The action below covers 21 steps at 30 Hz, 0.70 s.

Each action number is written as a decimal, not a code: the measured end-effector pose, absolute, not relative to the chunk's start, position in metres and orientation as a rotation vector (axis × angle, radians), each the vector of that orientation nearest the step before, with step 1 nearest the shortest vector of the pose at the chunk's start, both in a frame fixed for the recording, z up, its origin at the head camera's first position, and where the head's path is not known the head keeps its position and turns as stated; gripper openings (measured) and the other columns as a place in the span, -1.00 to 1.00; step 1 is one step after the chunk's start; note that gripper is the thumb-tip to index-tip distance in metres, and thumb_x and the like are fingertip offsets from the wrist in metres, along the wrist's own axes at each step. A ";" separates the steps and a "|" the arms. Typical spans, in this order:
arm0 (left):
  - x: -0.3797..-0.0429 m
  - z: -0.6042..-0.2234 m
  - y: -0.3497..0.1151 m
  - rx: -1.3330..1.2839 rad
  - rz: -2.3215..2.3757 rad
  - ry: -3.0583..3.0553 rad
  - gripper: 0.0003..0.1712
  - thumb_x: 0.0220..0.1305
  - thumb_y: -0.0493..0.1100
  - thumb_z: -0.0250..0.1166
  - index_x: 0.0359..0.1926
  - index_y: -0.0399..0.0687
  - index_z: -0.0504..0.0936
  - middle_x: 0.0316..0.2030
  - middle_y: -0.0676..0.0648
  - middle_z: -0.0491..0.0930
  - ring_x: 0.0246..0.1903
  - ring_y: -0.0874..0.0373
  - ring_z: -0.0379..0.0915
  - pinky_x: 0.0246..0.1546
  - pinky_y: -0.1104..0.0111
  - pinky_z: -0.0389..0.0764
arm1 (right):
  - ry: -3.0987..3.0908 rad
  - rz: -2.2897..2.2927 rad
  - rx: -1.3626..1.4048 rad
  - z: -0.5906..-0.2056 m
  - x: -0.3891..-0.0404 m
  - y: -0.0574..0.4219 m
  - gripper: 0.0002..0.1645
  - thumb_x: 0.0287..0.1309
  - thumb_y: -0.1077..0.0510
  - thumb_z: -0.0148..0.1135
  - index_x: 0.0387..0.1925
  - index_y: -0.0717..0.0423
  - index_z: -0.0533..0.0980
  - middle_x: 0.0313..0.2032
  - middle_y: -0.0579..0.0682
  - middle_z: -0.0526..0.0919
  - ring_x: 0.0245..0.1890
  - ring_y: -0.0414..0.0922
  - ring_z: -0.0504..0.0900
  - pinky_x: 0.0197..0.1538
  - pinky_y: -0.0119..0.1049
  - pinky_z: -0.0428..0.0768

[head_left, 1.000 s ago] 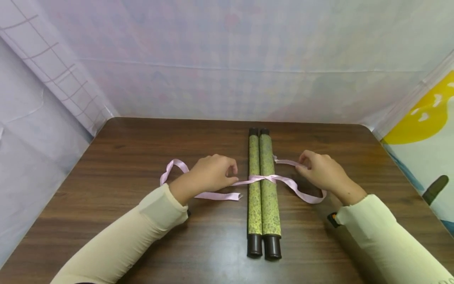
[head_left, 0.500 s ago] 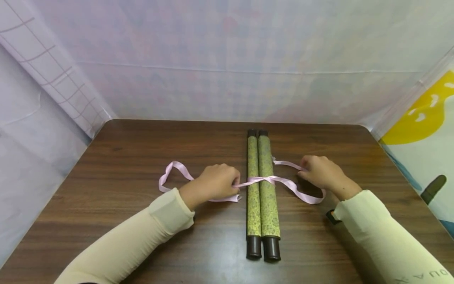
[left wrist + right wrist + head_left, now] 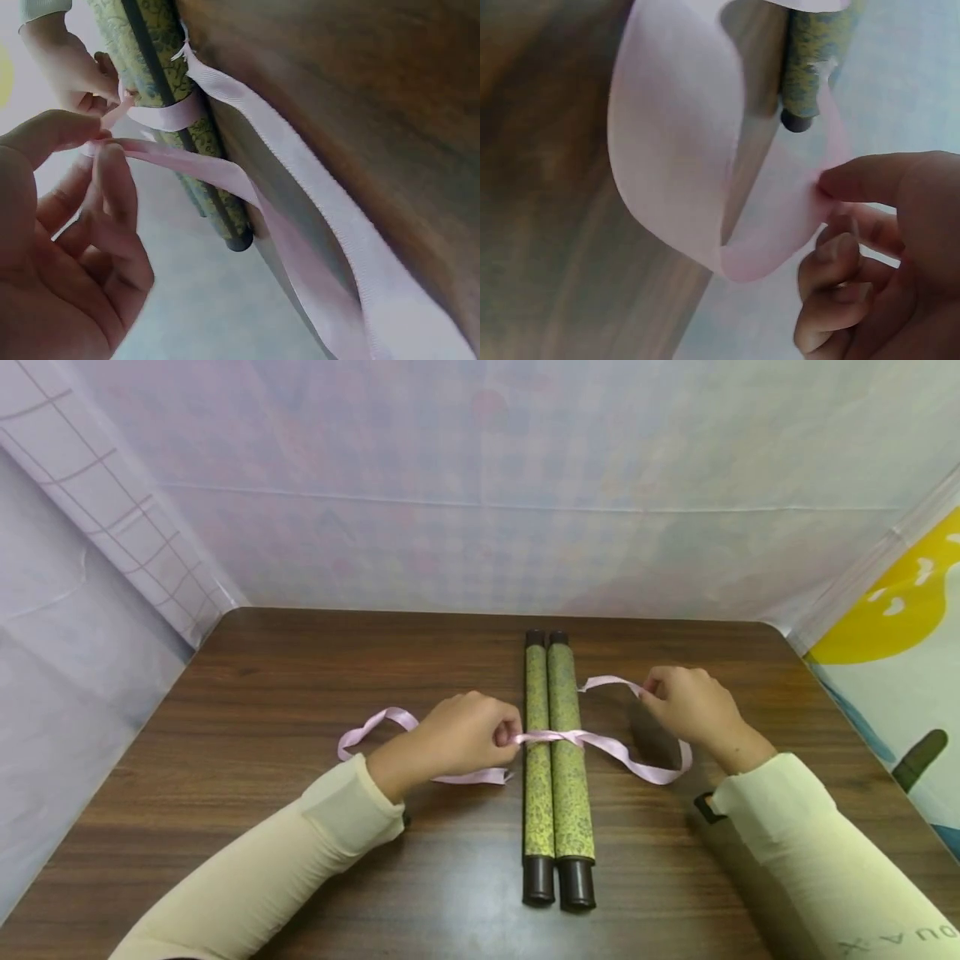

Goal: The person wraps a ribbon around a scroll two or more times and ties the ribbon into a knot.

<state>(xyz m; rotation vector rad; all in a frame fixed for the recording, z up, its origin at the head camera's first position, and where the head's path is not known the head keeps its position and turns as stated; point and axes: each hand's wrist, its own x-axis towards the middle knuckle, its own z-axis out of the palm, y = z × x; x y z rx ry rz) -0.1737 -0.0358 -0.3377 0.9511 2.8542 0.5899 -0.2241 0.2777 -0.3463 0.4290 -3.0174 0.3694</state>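
Observation:
A scroll (image 3: 570,810), two slim yellow-green patterned rolls with dark end caps, lies lengthwise on the table. A pink ribbon (image 3: 645,771) crosses its middle, with a twist on top. My left hand (image 3: 457,737) pinches the ribbon just left of the rolls; thumb and fingertips meet on it in the left wrist view, and the rest of that side trails in a loop with a frayed end (image 3: 186,54). My right hand (image 3: 693,708) pinches the other side between thumb and forefinger, close to its free end, with a slack loop (image 3: 675,150) hanging below.
Brown wood-grain table (image 3: 247,685) lies under everything. Pale patterned cloth (image 3: 480,485) hangs behind its far edge, and a sheet with a yellow shape (image 3: 892,602) is at the right. Long cream sleeves (image 3: 285,852) cover both forearms.
My left hand has closed its fingertips on the ribbon and shifted right, nearer the rolls. My right hand has risen slightly, lifting its ribbon end. The scroll stays in place.

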 end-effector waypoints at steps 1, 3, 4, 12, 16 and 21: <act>-0.174 -0.337 -0.036 0.964 0.598 2.854 -0.97 0.04 -0.05 0.26 -0.45 0.22 0.64 -0.58 0.27 0.54 -0.60 0.37 0.40 -0.55 0.45 0.50 | -2.985 0.389 0.433 -0.345 -0.225 0.276 -0.76 0.15 0.00 0.19 -0.40 0.09 0.59 -0.52 0.04 0.67 -0.60 -0.07 0.53 -0.69 -0.13 0.46; -0.174 -0.335 -0.035 0.983 0.615 2.844 -0.96 0.06 -0.04 0.27 -0.45 0.22 0.64 -0.56 0.28 0.56 -0.59 0.40 0.40 -0.53 0.46 0.50 | -2.925 0.433 0.447 -0.341 -0.227 0.273 -0.76 0.15 0.00 0.20 -0.42 0.09 0.59 -0.52 0.04 0.68 -0.61 -0.08 0.53 -0.67 -0.12 0.48; -0.174 -0.334 -0.035 0.989 0.626 2.833 -0.96 0.07 -0.03 0.27 -0.45 0.22 0.64 -0.56 0.28 0.56 -0.58 0.41 0.40 -0.53 0.46 0.51 | -2.895 0.455 0.456 -0.339 -0.228 0.270 -0.76 0.15 0.01 0.20 -0.43 0.09 0.60 -0.52 0.04 0.69 -0.61 -0.09 0.53 -0.65 -0.12 0.49; -0.174 -0.335 -0.032 1.032 0.708 2.772 -0.96 0.10 -0.04 0.28 -0.44 0.20 0.65 -0.52 0.27 0.59 -0.54 0.45 0.43 -0.45 0.49 0.53 | -2.767 0.546 0.514 -0.322 -0.234 0.243 -0.80 0.14 0.04 0.21 -0.43 0.09 0.60 -0.55 0.01 0.70 -0.59 -0.10 0.56 -0.55 -0.08 0.52; -0.174 -0.335 -0.031 1.062 0.742 2.754 -0.95 0.11 -0.05 0.29 -0.44 0.18 0.65 -0.52 0.25 0.60 -0.53 0.45 0.43 -0.44 0.51 0.55 | -2.777 0.552 0.567 -0.321 -0.236 0.223 -0.78 0.14 0.01 0.21 -0.44 0.08 0.59 -0.57 -0.01 0.68 -0.62 -0.13 0.53 -0.58 -0.13 0.53; -0.174 -0.333 -0.030 1.091 0.779 2.741 -0.95 0.11 -0.06 0.30 -0.45 0.16 0.66 -0.52 0.23 0.62 -0.53 0.47 0.44 -0.44 0.53 0.55 | -2.810 0.545 0.683 -0.328 -0.236 0.199 -0.82 0.12 0.04 0.23 -0.44 0.07 0.60 -0.58 -0.05 0.66 -0.64 -0.17 0.51 -0.60 -0.18 0.53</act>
